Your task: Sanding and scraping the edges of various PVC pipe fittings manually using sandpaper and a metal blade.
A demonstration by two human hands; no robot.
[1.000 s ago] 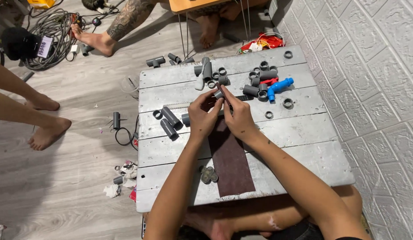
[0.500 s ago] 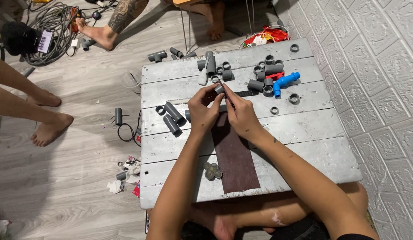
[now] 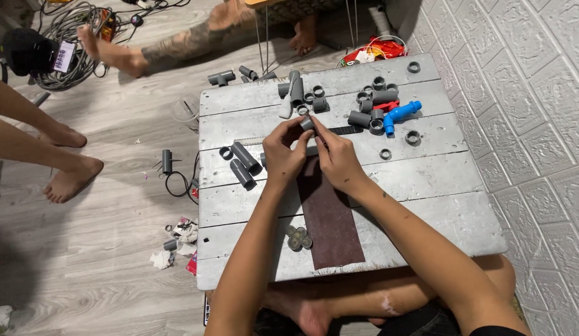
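hands (image 3: pixel 311 149), small grey pipe fitting (image 3: pixel 307 124), pinched

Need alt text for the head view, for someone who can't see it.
Both hands, left hand and right hand, pinch a small grey fitting over a low grey table, above a brown sandpaper strip, with more grey fittings scattered behind.

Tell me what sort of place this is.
Probably a makeshift home workshop on the floor: a low grey plank table strewn with grey pipe fittings, a sandpaper strip, and coiled cables nearby.
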